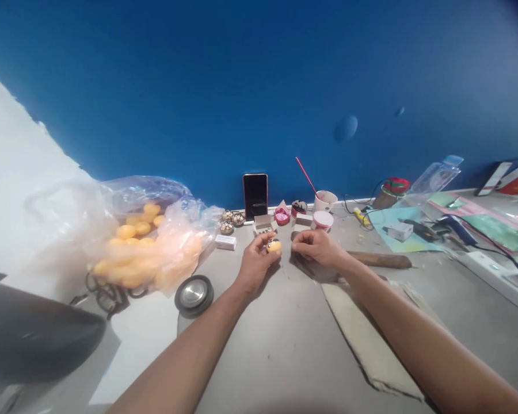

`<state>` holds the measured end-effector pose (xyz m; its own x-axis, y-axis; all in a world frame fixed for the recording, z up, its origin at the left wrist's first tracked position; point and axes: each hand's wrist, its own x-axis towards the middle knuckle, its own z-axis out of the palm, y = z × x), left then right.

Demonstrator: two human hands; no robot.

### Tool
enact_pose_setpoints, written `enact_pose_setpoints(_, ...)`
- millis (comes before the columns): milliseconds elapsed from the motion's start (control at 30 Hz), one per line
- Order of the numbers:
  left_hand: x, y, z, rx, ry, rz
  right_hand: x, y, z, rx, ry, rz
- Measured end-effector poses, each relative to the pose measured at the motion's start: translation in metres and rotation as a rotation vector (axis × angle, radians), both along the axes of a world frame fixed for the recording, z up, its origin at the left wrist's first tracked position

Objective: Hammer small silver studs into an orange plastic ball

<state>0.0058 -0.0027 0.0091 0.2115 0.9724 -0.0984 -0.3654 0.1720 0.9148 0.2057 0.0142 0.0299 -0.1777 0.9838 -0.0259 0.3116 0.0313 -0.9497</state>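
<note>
A small yellow ball (274,245) with dark marks on its top is held in the fingers of my left hand (256,259). To the right of it, a short gap away, my right hand (315,246) has its fingers pinched together; what they hold, if anything, is too small to make out. Just behind my left hand stands a small open box (265,223) with dark bits in it. Beyond my hands are a pink container (282,214), a pink-lidded tub (323,220) and a second small white box (304,220). Several patterned balls (227,227) sit to the left.
A plastic bag of yellow balls (142,230) lies at the left, near a round metal-topped disc (194,294). A phone (255,195) leans on the blue wall. At the right are a cup (325,201) with a red stick, a wooden rod (380,260), a folded cloth (366,345) and a power strip (496,276).
</note>
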Motion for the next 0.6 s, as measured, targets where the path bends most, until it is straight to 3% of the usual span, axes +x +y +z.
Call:
enact_pose_setpoints(333, -0.004, 0.003, -0.002, 0.032, 0.018, 0.013, 0.004, 0.002, -0.008, -0.085, 0.251, 0.045)
enact_pose_setpoints(600, -0.004, 0.002, 0.001, -0.015, -0.049, 0.015, 0.006, 0.005, -0.011, -0.172, 0.478, -0.026)
